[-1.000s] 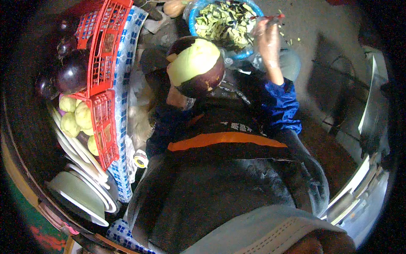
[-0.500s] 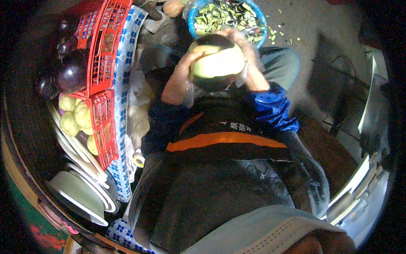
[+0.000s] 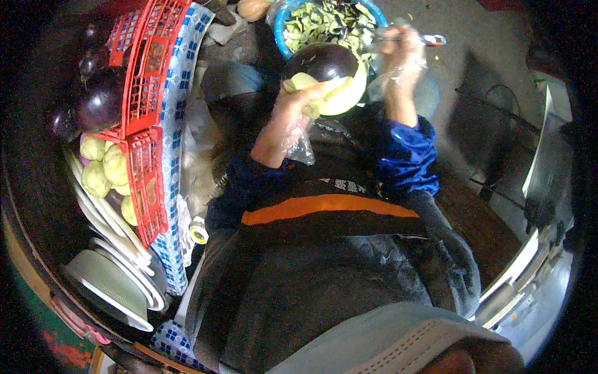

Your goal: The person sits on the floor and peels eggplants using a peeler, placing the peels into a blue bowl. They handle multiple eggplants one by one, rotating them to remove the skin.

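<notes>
My left hand, in a thin clear plastic glove, holds a large round eggplant from its left and lower side. Dark purple skin covers its upper part, while a broad pale peeled band shows below and to the right. My right hand, also gloved and smeared by motion, is raised to the right of the eggplant, apart from it. It is closed on a slim-handled tool, whose handle end sticks out to the right; its other end is blurred. Behind the eggplant is a blue basin of green and dark peelings.
Red plastic baskets stand at left on a blue-and-white checked cloth. Beside them are dark eggplants, pale green round vegetables and stacked white dishes. An orange-tan squash lies at the far edge. Metal trays stand at right.
My right hand has come off the eggplant and moved right, the tool's handle now showing. The eggplant has turned in my left hand, with more dark skin facing up.
</notes>
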`<state>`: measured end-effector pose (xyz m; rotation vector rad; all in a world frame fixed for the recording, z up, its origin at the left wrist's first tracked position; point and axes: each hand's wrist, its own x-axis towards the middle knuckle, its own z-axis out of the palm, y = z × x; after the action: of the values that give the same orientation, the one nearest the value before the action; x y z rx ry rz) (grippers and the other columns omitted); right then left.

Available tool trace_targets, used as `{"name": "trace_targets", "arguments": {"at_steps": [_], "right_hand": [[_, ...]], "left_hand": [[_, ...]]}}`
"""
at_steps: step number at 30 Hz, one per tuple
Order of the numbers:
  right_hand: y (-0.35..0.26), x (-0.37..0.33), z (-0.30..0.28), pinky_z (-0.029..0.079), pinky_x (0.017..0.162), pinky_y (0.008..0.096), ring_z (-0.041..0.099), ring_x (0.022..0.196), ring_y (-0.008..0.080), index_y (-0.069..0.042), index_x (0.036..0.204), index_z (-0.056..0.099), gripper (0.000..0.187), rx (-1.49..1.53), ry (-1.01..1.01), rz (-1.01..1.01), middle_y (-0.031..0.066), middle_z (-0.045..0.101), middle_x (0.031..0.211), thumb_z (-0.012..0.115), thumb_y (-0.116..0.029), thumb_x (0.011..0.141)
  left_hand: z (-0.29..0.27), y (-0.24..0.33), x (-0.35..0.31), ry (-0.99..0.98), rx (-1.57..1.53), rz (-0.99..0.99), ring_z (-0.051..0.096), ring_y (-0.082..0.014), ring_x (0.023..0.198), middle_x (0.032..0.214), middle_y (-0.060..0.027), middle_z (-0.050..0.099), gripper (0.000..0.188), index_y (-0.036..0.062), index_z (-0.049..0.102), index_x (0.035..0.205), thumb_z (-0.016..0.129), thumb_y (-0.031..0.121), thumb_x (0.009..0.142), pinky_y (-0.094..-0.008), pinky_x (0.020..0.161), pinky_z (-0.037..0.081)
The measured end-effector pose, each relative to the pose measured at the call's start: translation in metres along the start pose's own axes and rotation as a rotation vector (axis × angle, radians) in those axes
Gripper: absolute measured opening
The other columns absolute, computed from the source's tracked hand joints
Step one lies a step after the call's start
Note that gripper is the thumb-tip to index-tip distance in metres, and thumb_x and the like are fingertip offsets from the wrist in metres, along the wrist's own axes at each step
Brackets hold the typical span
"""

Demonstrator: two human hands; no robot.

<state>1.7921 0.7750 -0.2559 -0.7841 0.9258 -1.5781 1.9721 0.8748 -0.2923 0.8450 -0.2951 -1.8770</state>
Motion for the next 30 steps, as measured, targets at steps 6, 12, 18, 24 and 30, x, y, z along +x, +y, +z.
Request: {"name": "trace_targets", "arguments": {"at_steps": [6, 12, 18, 24, 30], "right_hand": [[-0.033, -0.032, 0.027, 0.035, 0.046, 0.0203, 0.043, 0.054, 0.0047, -0.01, 0.103, 0.048, 0.01, 0.016, -0.402, 0.107, 0.0022, 0.056, 0.076, 0.051, -0.019, 0.1], [-0.024, -0.044, 0.048, 0.038, 0.049, 0.0209, 0.047, 0.06, 0.0062, -0.01, 0.101, 0.045, 0.01, -0.128, -0.493, 0.138, 0.0014, 0.056, 0.075, 0.048, -0.02, 0.101], [-0.007, -0.019, 0.007, 0.038, 0.048, 0.0209, 0.047, 0.056, 0.006, -0.011, 0.1, 0.047, 0.014, -0.161, -0.351, 0.053, 0.0005, 0.056, 0.073, 0.051, -0.025, 0.1], [0.022, 0.025, -0.03, 0.049, 0.065, 0.0266, 0.056, 0.07, 0.0097, -0.006, 0.101, 0.048, 0.021, -0.877, 0.005, -0.041, 0.0001, 0.057, 0.077, 0.048, -0.027, 0.101], [-0.004, -0.02, 0.006, 0.039, 0.046, 0.0223, 0.047, 0.053, 0.0082, -0.01, 0.102, 0.051, 0.007, 0.048, -0.332, 0.11, 0.0032, 0.059, 0.074, 0.053, -0.016, 0.098]], "left_hand": [[0.003, -0.004, 0.006, 0.24, 0.089, 0.253, 0.063, -0.0224, 0.096, 0.113, -0.0116, 0.059, 0.071, 0.0062, 0.036, 0.132, 0.071, -0.008, 0.071, -0.0356, 0.081, 0.057], [-0.004, -0.012, 0.003, 0.254, 0.081, 0.319, 0.063, -0.0223, 0.096, 0.114, -0.0123, 0.058, 0.071, 0.0057, 0.035, 0.134, 0.068, -0.006, 0.073, -0.0357, 0.081, 0.057], [-0.01, -0.012, -0.003, 0.327, 0.058, 0.268, 0.064, -0.0205, 0.092, 0.105, -0.0109, 0.062, 0.058, 0.0014, 0.042, 0.128, 0.066, -0.004, 0.075, -0.0341, 0.078, 0.056], [-0.027, -0.002, -0.01, 0.233, 0.036, 0.256, 0.063, -0.022, 0.102, 0.108, -0.0114, 0.063, 0.033, -0.0011, 0.055, 0.113, 0.063, 0.012, 0.083, -0.0368, 0.091, 0.05], [-0.028, -0.005, -0.005, 0.236, 0.033, 0.268, 0.061, -0.0227, 0.104, 0.112, -0.0118, 0.061, 0.032, -0.0017, 0.054, 0.113, 0.062, 0.012, 0.085, -0.037, 0.096, 0.049]]}}
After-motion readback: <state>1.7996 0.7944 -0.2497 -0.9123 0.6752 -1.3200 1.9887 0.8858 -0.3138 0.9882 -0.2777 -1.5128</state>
